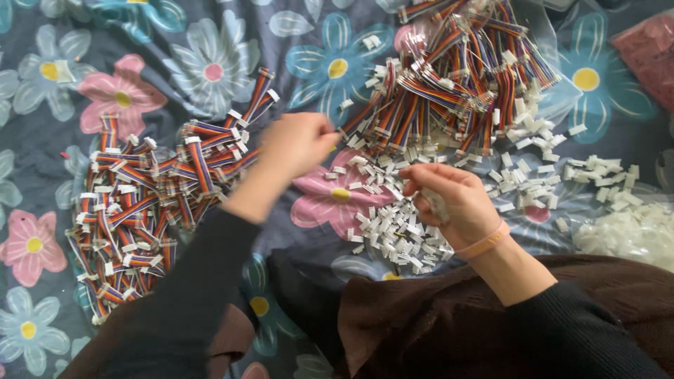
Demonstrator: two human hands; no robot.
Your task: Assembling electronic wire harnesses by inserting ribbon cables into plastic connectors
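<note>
Left hand is out over the middle of the floral cloth, fingers pinched shut around the end of one rainbow ribbon cable. The hand is blurred, so exactly how the fingertips sit on it is unclear. The cable runs away from the pinch toward the far-right pile and is hard to separate from it.

Right hand sits nearer the body, just right of the left one, fingers curled closed around a small white connector housing. Only part of the piece shows between fingers and palm. A pink band is on that wrist.

Where the stock lies relative to the hands:
- Loose white housings are scattered directly under and beside the right hand, touching its near side.
- The big heap of rainbow cables lies toward the far edge of the cloth, just beyond both hands; the left-hand pinch is at its near-left fringe.
- A second spread of rainbow cables with white ends lies toward the left edge, beside the left forearm and well apart from the right hand.
- More white housings trail toward the right edge, ending at a clear bag of white parts.
- A reddish bag sits in the far-right corner.

Both sleeves are dark; a brown garment covers the near edge.
</note>
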